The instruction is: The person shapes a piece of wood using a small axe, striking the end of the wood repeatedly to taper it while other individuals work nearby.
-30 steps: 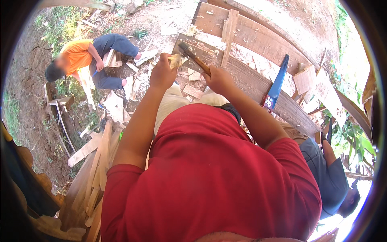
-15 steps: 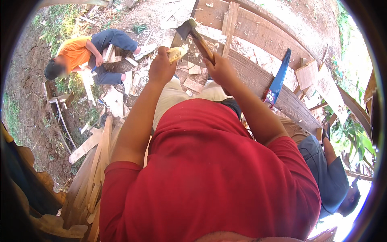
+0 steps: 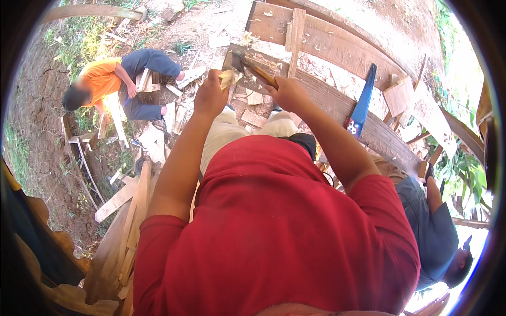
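Note:
My left hand (image 3: 211, 96) is closed round a small pale block of wood (image 3: 230, 79), whose free end points to the upper right. In my right hand (image 3: 290, 94) I grip the wooden handle of a hatchet (image 3: 238, 59). Its dark metal head is right beside the block's end, over the end of a thick plank (image 3: 327, 88). Whether the blade touches the wood I cannot tell. Wood shavings (image 3: 247, 39) lie just beyond the hatchet head.
A blue handsaw (image 3: 362, 101) leans on the plank at right. A person in orange (image 3: 105, 75) sits far left; another in dark grey (image 3: 427, 229) is close on my right. Loose boards (image 3: 134, 210) pile at my left. Offcuts (image 3: 254, 117) litter the ground ahead.
The hatchet head has come down and left, from raised above the block to beside its end. My left hand and the block have dropped slightly lower in view.

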`<control>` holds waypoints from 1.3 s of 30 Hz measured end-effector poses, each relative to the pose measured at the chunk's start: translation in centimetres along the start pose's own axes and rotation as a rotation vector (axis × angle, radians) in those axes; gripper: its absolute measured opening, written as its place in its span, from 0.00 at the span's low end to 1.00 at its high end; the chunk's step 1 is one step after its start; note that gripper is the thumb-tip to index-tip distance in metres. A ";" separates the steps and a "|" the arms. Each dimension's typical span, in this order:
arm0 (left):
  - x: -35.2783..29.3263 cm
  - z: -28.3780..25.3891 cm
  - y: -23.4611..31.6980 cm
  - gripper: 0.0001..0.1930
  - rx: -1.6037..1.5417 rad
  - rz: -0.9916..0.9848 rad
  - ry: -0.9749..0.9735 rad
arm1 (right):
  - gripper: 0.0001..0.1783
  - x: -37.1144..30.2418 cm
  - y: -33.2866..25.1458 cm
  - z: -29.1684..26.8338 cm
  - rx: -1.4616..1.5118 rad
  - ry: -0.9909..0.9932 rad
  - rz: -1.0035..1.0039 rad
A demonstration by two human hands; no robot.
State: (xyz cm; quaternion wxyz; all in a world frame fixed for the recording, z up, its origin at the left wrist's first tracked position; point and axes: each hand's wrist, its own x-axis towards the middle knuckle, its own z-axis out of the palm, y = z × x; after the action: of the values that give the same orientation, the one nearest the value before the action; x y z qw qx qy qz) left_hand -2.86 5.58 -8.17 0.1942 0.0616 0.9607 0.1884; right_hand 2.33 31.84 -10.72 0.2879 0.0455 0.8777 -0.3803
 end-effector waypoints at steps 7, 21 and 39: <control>-0.3 -0.2 0.7 0.28 0.040 -0.018 -0.015 | 0.21 0.3 1.2 2.7 0.085 0.104 -0.014; 0.4 0.0 -0.7 0.27 0.057 0.104 -0.003 | 0.21 -0.1 -1.9 -0.5 0.168 0.082 0.003; 1.4 -1.1 -1.0 0.28 0.052 0.132 -0.040 | 0.21 -0.5 -1.6 0.4 0.097 0.108 -0.016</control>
State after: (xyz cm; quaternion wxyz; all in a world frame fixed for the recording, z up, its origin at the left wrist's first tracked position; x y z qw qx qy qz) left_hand -4.66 4.53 -8.15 0.1987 0.1335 0.9551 0.1746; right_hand 2.46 30.48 -9.65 0.2346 0.0728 0.8728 -0.4217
